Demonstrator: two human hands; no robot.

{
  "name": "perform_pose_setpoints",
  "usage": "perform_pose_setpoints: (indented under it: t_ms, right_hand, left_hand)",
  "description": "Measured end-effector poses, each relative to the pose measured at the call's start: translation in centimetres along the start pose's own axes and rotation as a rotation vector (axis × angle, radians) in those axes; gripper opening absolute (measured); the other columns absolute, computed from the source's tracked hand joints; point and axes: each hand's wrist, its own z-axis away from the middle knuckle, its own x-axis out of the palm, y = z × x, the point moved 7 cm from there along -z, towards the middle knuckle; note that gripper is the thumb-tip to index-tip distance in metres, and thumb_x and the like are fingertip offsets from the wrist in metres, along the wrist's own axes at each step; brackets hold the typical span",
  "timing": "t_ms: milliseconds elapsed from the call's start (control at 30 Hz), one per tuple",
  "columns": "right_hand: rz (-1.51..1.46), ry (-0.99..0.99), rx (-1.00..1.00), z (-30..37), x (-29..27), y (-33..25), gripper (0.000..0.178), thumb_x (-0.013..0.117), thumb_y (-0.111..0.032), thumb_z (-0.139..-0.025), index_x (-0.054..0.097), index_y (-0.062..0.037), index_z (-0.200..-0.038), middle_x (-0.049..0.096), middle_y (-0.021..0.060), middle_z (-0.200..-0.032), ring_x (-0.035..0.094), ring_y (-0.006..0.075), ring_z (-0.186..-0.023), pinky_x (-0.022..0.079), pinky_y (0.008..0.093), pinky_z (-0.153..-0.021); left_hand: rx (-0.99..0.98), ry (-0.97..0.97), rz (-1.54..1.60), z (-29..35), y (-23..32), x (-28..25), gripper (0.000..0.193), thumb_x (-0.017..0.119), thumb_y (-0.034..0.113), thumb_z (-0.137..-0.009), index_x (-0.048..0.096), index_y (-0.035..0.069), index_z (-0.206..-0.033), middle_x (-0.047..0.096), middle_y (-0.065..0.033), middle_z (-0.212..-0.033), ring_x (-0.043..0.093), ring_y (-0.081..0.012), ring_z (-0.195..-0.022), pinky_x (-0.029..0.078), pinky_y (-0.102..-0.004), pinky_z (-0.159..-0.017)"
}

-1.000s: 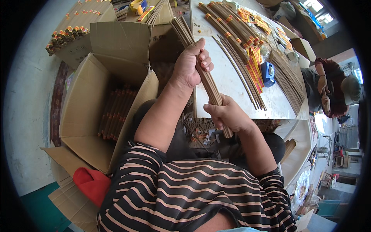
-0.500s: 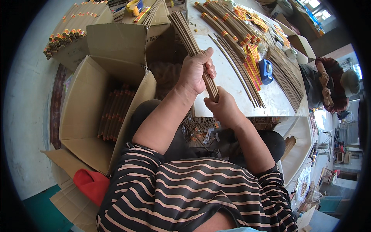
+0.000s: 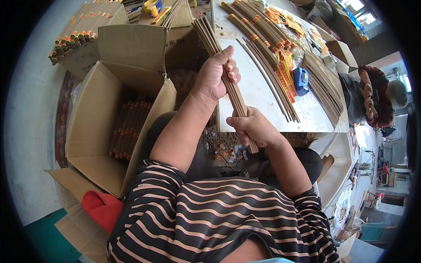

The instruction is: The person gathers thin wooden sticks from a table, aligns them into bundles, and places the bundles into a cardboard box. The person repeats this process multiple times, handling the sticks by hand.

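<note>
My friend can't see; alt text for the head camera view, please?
A person's left hand and right hand grip a bundle of thin brown sticks. At left, an open cardboard box holds banded bundles; ahead, a white table bears more sticks and a blue tape dispenser.

Bundles (image 3: pixel 130 129) in box (image 3: pixel 87 127) at left, loose sticks (image 3: pixel 322 90) on table (image 3: pixel 247 79) ahead

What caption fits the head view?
Left hand and right hand grip a bundle of thin brown sticks beside an open tan cardboard box.
</note>
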Motion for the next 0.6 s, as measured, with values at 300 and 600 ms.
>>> perform_pose_setpoints:
  t_ms: [300, 600]
  right_hand:
    - [0.098, 0.053, 0.000, -0.1, 0.3, -0.4, 0.018, 0.058, -0.006, -0.083, 0.043, -0.0067, -0.075, 0.040, -0.0008, -0.048, 0.041, 0.0096, -0.033, 0.034, 0.0227, -0.030]
    - [-0.520, -0.267, 0.151, 0.5, 1.9, 0.9, 0.014, 0.056, -0.004, -0.082, 0.042, -0.0059, -0.080, 0.041, 0.0008, -0.048, 0.038, 0.0098, -0.032, 0.034, 0.0237, -0.029]
  left_hand:
    - [0.065, 0.220, -0.157, 0.4, 0.6, -0.4, 0.032, 0.061, 0.023, -0.086, 0.041, 0.015, -0.063, 0.039, 0.0033, -0.050, 0.037, -0.0085, -0.041, 0.032, -0.0237, -0.041]
    - [0.017, 0.179, -0.054, -0.1, 0.1, -0.9, 0.026, 0.063, 0.020, -0.085, 0.043, 0.013, -0.069, 0.041, 0.0026, -0.052, 0.040, -0.0088, -0.044, 0.035, -0.0241, -0.043]
